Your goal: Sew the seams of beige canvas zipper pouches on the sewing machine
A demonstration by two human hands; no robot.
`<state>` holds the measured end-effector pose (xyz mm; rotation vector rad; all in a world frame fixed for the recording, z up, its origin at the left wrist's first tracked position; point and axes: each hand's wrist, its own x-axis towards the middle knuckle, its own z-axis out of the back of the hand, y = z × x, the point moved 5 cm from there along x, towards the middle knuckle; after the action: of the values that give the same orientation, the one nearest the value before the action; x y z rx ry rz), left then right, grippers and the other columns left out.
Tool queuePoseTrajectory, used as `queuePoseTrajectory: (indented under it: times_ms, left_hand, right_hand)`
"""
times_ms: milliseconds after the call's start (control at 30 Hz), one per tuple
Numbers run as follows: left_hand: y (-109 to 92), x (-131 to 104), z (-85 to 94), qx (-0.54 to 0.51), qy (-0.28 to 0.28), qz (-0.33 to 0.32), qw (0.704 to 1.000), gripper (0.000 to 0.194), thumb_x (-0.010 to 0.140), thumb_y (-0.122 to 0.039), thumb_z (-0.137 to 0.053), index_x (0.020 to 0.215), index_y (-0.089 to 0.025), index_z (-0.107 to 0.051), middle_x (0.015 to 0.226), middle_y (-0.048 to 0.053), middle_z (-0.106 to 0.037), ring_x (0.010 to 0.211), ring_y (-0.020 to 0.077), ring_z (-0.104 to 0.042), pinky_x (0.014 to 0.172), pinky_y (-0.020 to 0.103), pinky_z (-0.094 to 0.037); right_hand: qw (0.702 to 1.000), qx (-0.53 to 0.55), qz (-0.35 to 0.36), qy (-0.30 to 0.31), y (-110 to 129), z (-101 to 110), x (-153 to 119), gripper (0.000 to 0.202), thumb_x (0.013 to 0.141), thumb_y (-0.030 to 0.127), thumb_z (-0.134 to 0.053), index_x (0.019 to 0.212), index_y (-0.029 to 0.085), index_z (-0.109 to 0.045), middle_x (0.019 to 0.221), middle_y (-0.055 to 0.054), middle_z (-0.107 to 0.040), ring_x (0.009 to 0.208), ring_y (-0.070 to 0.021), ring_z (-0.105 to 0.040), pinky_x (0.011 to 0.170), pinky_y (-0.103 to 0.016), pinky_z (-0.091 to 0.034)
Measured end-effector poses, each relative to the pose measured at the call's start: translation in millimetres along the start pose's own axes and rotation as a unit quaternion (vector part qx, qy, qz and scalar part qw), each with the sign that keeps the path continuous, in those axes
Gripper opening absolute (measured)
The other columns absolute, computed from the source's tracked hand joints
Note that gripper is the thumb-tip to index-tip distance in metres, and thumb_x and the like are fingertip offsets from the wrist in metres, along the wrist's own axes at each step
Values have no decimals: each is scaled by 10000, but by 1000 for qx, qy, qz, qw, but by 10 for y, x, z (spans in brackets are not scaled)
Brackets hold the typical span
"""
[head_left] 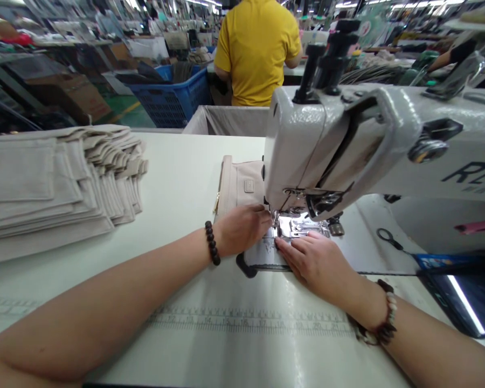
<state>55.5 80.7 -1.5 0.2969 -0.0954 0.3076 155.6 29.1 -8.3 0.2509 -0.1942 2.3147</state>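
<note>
A white sewing machine point(331, 140) stands over the table, its needle area and shiny metal plate point(299, 225) between my hands. My left hand point(244, 229) has its fingers bent together at the left of the presser foot; what they hold, if anything, is hidden. Behind it lies a beige fabric piece point(236, 186) with a small square label and a zipper at its left edge, partly hidden by the machine head. My right hand point(313, 258) rests flat at the front edge of the metal plate, fingers stretched out.
A layered stack of beige fabric pieces point(36, 188) lies on the left of the table point(178, 178). Small scissors point(389, 237) and a dark phone-like device point(464, 302) are at the right. Beyond are a blue crate point(167, 102) and a person in yellow point(258, 54).
</note>
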Motion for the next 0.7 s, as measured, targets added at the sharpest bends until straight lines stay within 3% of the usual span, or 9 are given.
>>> queuePoseTrajectory:
  times_ms: [567, 700]
  left_hand:
    - [25, 32, -73, -20, -16, 32, 999, 128, 809, -86, -492, 901, -85, -580, 931, 63, -639, 931, 160, -558, 902, 275, -399]
    - [169, 7, -30, -57, 7, 51, 997, 119, 820, -123, -510, 908, -116, -590, 926, 48, -636, 890, 147, -565, 841, 267, -434]
  right_hand:
    - [1000, 6, -5, 1, -6, -12, 1, 247, 883, 178, -379, 1017, 109, -574, 600, -3, -536, 516, -116, -420, 517, -290, -190]
    - [1000, 5, -12, 12, -5, -17, 6, 244, 888, 189, -374, 1007, 121, -576, 596, -1, -534, 509, -120, -415, 524, -293, -190]
